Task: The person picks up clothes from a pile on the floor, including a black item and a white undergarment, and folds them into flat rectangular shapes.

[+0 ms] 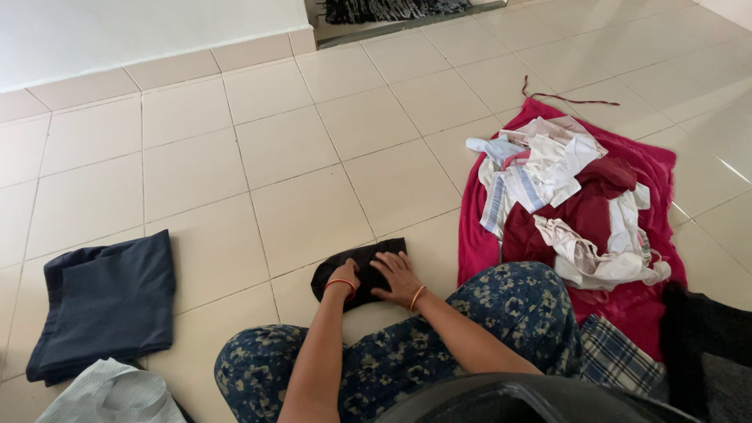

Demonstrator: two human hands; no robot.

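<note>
- Black cloth (362, 265), already folded down to a small flat packet, lies on the tiled floor (298, 141) just in front of my knees, and both my hands rest on it.
- My left hand (343, 278) lies palm-down on the near left part of the packet, fingers loosely curled over the fabric; it presses rather than grips.
- My right hand (397, 274) lies flat and open on the middle of the packet, fingers spread toward the far edge.
- Done, as I judge it: a dark blue folded garment (106, 301) sits well apart on the floor to my left, with a pale striped shirt (117, 395) just below it, partly out of view, so I count it only loosely.
- Left, as I judge it: a loose heap of white and maroon clothes (576, 204) on a crimson cloth (658, 168) spread to my right, none of it folded; a checked piece (615, 356) and a dark one (709, 345) lie near its lower edge.
- That puts me early to midway, with most of the pile untouched.
- The packet's long axis runs left to right across my view, tilted so its right end points slightly away from me, toward the crimson cloth.
- Its left end is rounded and bunched; its right end is squarer.
</note>
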